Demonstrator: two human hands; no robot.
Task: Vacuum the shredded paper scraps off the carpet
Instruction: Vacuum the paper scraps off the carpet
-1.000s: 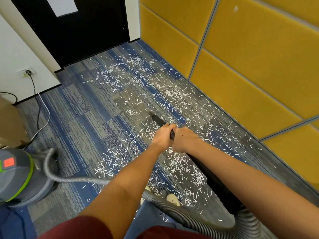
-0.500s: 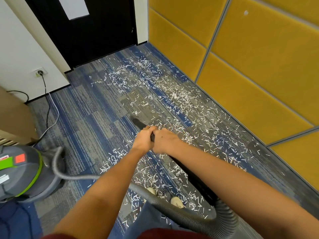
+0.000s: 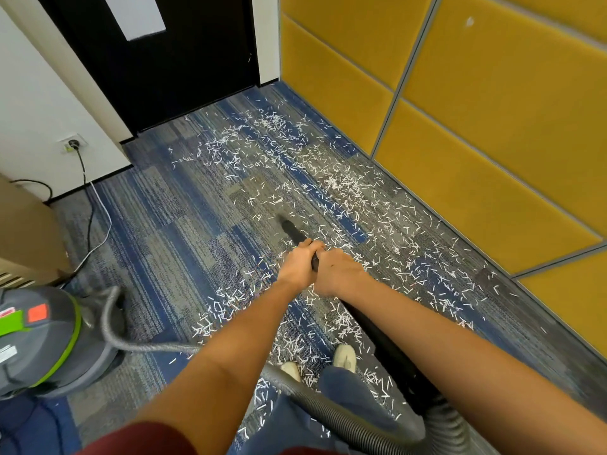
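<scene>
White label (image 3: 7,354) and orange-red square (image 3: 37,312) on the grey canister vacuum with lime-green band (image 3: 49,339) at 8 o'clock: print too blurred to read. Black tapered plastic vacuum wand (image 3: 290,229) at centre, long axis from 5 to 11 o'clock, tip low at the blue-and-grey striped carpet (image 3: 170,224), pointing to 11. Left hand (image 3: 297,266) and right hand (image 3: 340,272) side by side, both curled tight round the wand. White shredded paper scraps (image 3: 328,185) strewn from 12 o'clock through centre to 5. Grey ribbed hose (image 3: 328,412) looping across 6 o'clock.
</scene>
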